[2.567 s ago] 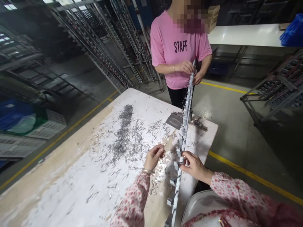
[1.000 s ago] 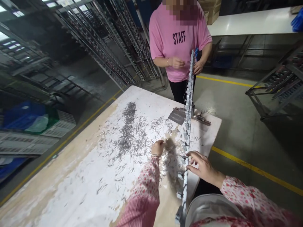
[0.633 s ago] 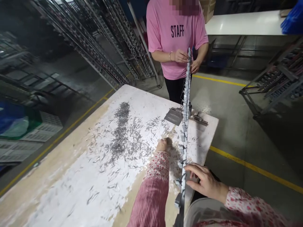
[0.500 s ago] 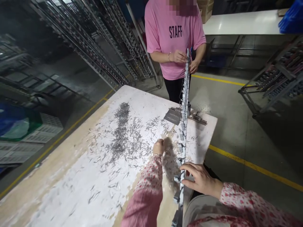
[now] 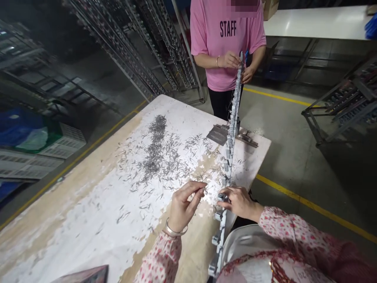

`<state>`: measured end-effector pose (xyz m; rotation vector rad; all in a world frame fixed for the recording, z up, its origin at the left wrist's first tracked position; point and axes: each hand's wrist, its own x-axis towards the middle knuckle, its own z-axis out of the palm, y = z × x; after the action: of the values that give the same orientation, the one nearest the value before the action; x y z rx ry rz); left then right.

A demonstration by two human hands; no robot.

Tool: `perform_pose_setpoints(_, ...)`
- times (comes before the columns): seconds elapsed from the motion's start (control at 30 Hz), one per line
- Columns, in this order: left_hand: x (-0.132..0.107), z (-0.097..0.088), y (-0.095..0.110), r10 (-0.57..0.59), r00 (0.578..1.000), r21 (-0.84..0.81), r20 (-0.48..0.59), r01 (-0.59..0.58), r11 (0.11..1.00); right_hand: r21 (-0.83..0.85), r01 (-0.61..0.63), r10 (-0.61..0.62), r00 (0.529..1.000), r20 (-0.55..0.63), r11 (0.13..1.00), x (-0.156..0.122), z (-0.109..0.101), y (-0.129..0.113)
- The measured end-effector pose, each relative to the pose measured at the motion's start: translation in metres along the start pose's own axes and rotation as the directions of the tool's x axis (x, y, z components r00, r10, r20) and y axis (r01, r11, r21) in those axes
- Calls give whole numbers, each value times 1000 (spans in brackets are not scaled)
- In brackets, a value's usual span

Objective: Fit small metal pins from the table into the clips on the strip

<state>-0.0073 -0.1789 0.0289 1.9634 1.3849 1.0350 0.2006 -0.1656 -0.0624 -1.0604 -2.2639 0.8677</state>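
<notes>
A long metal bar (image 5: 236,110) runs upright and away from me, lined with several small grey block-like pieces (image 5: 226,165). My right hand (image 5: 240,201) is at the bar, thumb and fingers closed around one grey piece (image 5: 222,196). Left of the bar, my left hand (image 5: 185,202) hovers over the table, its thumb and fingertips pinched together. Whatever sits in that pinch is too small to name. Thin metal pins (image 5: 156,153) lie heaped and scattered across the worn white table (image 5: 88,220), beyond my left hand.
Across the table a co-worker in a pink shirt (image 5: 228,43) has both hands at the bar's far end. A dark metal plate (image 5: 218,134) lies by the bar. Racks (image 5: 138,47) stand behind at left, with crates (image 5: 44,153) below. A dark-edged object (image 5: 85,275) shows at the near edge.
My left hand has come back from the scattered pins toward the bar, fingers pinched. My right hand has moved slightly up the bar and closed on a grey piece. The view has shifted a little.
</notes>
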Motion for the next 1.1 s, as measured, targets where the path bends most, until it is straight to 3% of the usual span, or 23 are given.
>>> perform_pose_setpoints(0.1, -2, 11, 18, 170, 985, 84, -43, -166, 983, 17, -16, 16, 1000, 19, 1000, 0, -2, 0)
perform_pose_setpoints(0.2, -3, 21, 24, 243, 969, 155, -49, -233, 960, 7, -20, 19, 999, 34, 1000, 0, -3, 1)
perform_pose_setpoints(0.33, -5, 27, 25, 261, 965, 214, -20, -251, 944, -27, -19, 20, 999, 45, 999, 0, -3, 1)
perform_pose_setpoints(0.83, -7, 27, 29, 274, 961, 172, 29, -275, 946, -73, -36, 42, 996, 78, 997, -1, -4, 2)
perform_pose_setpoints(0.93, -8, 28, 18, 277, 961, 138, 24, -277, 951, -48, -37, 41, 996, 76, 998, 0, -6, 1)
perform_pose_setpoints(1.0, -8, 27, -7, 200, 979, 84, -47, -195, 977, -16, -41, 41, 998, 57, 999, -1, -7, 0)
perform_pose_setpoints(1.03, -9, 27, -26, 101, 990, 57, -100, -95, 994, 5, -38, 38, 998, 46, 999, -2, -8, 0)
perform_pose_setpoints(1.07, -9, 26, -48, -52, 989, 39, -141, 58, 998, 32, -29, 28, 999, 31, 999, -5, -9, 0)
perform_pose_setpoints(1.1, -9, 27, -72, -245, 952, 48, -183, 258, 965, 63, -18, 18, 1000, 9, 998, -8, -9, 0)
